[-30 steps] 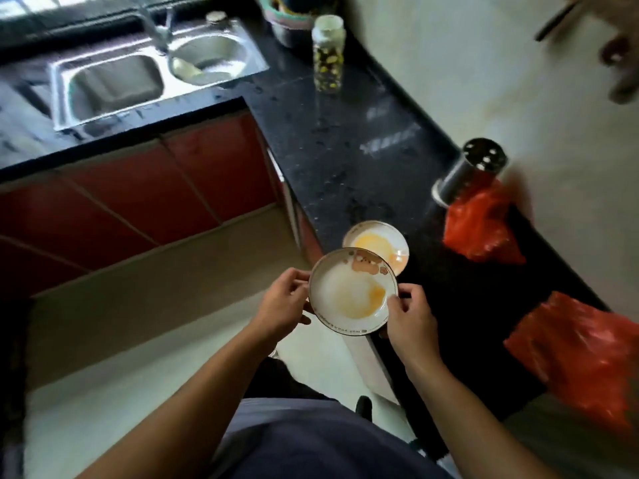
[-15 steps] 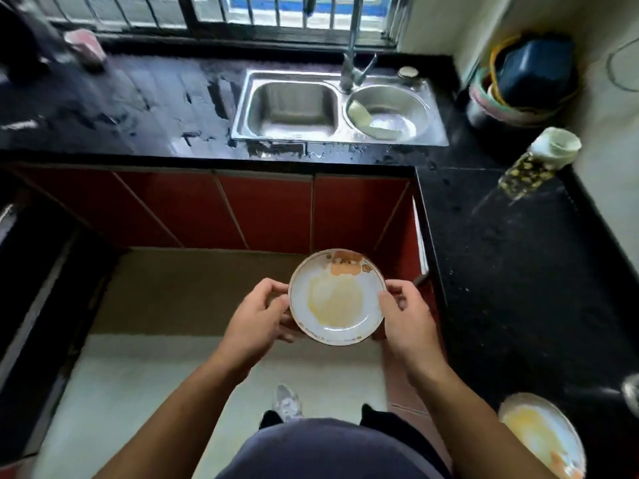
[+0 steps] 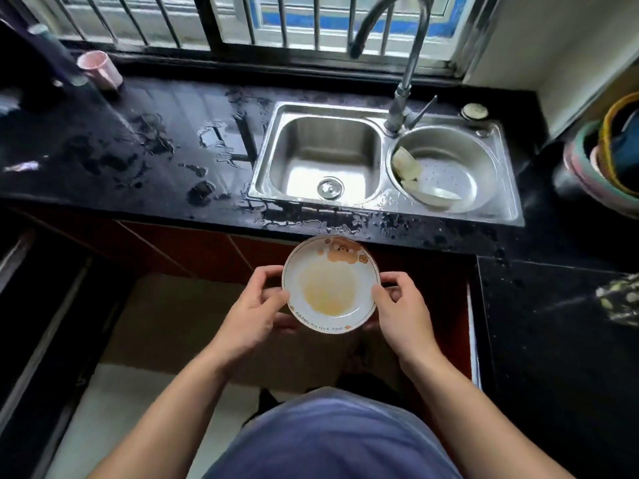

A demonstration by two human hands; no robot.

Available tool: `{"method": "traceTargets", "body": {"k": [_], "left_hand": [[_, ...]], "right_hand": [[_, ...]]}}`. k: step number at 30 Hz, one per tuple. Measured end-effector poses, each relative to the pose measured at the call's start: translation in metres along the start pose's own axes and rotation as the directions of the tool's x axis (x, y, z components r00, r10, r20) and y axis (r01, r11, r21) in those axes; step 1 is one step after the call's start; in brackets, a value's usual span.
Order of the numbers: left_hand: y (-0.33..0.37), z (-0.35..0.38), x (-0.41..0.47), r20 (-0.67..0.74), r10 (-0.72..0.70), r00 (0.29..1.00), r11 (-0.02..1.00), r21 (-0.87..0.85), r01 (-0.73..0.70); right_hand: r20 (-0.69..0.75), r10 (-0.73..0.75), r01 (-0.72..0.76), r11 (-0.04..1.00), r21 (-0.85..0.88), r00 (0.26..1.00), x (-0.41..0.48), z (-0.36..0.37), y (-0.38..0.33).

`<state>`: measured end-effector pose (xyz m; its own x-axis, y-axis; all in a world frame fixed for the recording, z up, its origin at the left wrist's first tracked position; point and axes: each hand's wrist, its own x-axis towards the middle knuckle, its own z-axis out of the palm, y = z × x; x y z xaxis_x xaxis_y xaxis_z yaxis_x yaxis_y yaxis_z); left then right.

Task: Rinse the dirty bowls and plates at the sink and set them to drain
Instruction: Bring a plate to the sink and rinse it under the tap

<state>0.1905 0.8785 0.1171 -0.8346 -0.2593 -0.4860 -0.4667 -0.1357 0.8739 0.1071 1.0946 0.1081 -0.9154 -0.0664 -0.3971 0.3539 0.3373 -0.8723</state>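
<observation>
A white plate with a bear print and a yellow smear in its middle is held level just in front of the counter edge. My left hand grips its left rim and my right hand grips its right rim. Beyond it lies the steel double sink: a square left basin and a round right basin holding white dishes. A tall curved faucet rises between the basins.
The black counter left of the sink is wet. A pink cup stands at the back left. Stacked coloured basins sit at the right, and a patterned bottle on the right counter. Red cabinets run below.
I turned from the right counter toward the sink and stepped closer, carrying the plate in both hands. The second dirty dish has left the view.
</observation>
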Motion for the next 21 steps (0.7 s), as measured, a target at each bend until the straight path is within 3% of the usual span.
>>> {"method": "traceTargets", "body": {"k": [7,14,18,21], "left_hand": [[0.077,0.0,0.125,-0.063,-0.028,0.998,0.993,-0.112,0.021],[0.114,-0.022,0.281,-0.045,-0.008,0.999,1.0,-0.029,0.007],[0.132,-0.032,0.358,0.006,-0.062,0.998,0.997,0.038,0.061],[0.14,-0.031,0.407,0.021,-0.109,0.994,0.987,0.12,0.106]], "right_hand": [[0.075,-0.003,0.001,1.0,0.026,0.997,0.139,0.021,-0.082],[0.107,0.142,-0.15,0.987,0.066,0.984,0.269,0.046,-0.132],[-0.074,0.276,-0.267,0.958,0.104,0.958,0.357,0.03,-0.148],[-0.209,0.395,-0.362,0.914,0.182,0.894,0.428,0.005,-0.15]]}}
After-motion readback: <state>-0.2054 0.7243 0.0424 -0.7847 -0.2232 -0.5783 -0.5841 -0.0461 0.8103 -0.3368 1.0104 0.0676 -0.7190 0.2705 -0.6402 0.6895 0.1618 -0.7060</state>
